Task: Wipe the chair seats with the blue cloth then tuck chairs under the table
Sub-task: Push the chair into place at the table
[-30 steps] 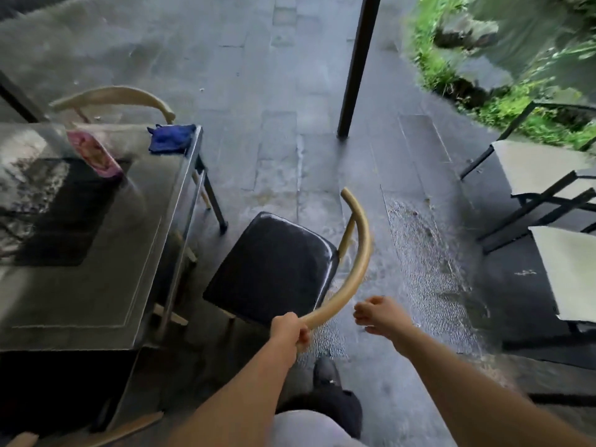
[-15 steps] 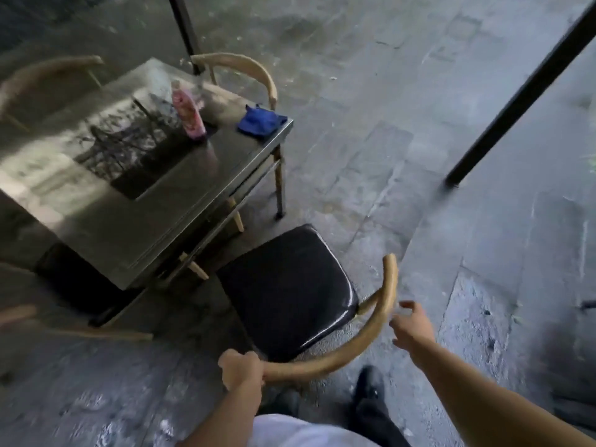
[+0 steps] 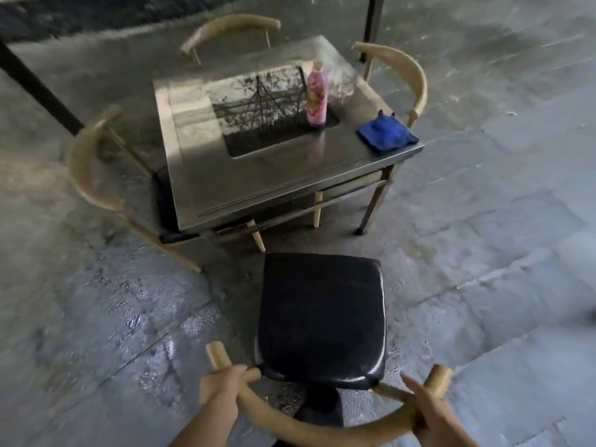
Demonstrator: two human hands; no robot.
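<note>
A chair with a shiny black seat (image 3: 322,314) and a curved wooden backrest (image 3: 322,430) stands on the floor just in front of me, facing the table. My left hand (image 3: 222,387) grips the backrest's left end. My right hand (image 3: 432,411) lies on its right end, fingers around the wood. The blue cloth (image 3: 387,134) is crumpled on the near right corner of the metal table (image 3: 258,185). A gap of floor separates the seat's front edge from the table.
Three other wooden-backed chairs surround the table: left chair (image 3: 87,162), far chair (image 3: 225,29), right chair (image 3: 409,72). A pink bottle (image 3: 317,98) stands on the table. Black posts rise at far left (image 3: 35,88) and behind the table (image 3: 374,17). The stone floor looks wet.
The view has swung round so I now stand straight behind the chair, facing the table. My right hand, which was off the backrest, has come down onto its right end.
</note>
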